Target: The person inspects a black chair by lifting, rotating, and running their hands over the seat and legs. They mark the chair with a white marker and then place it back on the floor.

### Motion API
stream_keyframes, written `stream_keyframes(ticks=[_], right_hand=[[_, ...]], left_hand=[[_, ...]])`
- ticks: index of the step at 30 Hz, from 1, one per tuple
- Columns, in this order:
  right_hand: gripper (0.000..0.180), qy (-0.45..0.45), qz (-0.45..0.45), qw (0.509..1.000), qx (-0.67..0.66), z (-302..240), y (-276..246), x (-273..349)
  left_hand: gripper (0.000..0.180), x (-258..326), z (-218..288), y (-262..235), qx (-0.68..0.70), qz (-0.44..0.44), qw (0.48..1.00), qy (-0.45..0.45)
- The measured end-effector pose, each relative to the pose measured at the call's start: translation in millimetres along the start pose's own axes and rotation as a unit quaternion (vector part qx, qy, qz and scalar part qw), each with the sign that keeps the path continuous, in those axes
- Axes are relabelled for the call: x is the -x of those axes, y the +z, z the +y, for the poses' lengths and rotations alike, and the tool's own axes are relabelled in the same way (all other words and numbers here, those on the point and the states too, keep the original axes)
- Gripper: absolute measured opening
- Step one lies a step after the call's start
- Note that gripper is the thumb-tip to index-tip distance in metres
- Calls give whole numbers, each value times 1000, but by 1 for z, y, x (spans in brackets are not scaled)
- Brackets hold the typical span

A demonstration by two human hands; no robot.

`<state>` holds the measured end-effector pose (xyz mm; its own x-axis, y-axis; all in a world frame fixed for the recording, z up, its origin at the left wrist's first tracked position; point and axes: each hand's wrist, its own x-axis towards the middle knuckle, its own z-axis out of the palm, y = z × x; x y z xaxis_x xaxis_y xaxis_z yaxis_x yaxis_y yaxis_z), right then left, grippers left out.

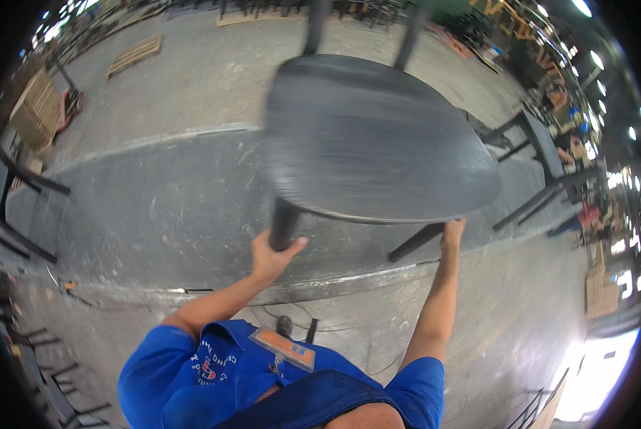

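A dark grey wooden chair (378,143) with a broad rounded seat is tilted in front of me, slightly blurred. My left hand (272,256) is closed around its near left leg, just below the seat, with the thumb showing on the right side of the leg. At the seat's near right edge, my right hand (454,232) grips from below; its fingers are partly hidden under the rim. Another leg slants down between my hands. Two posts rise beyond the far side of the seat, cut off by the top of the view.
A long, low grey platform (163,207) runs beneath the chair. Similar dark chairs stand on it, one at the right (539,143) and another at the left rim (2,186). Wooden pallets (134,56) lie on the floor behind. A cable or hose trails over the near floor.
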<state>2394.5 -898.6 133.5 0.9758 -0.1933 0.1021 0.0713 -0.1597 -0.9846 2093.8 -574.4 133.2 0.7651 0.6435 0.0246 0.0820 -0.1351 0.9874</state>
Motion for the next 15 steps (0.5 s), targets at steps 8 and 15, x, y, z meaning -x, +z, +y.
stream_keyframes(ticks=[8, 15], right_hand=[[31, -31, -7, 999, -1, 52, -78, -167], [49, 8, -23, 1000, 0, 63, -91, -199]], left_hand=[[53, -51, 5, 144, -47, 3, 995, 91], [57, -50, -6, 136, -61, -120, 990, 36]])
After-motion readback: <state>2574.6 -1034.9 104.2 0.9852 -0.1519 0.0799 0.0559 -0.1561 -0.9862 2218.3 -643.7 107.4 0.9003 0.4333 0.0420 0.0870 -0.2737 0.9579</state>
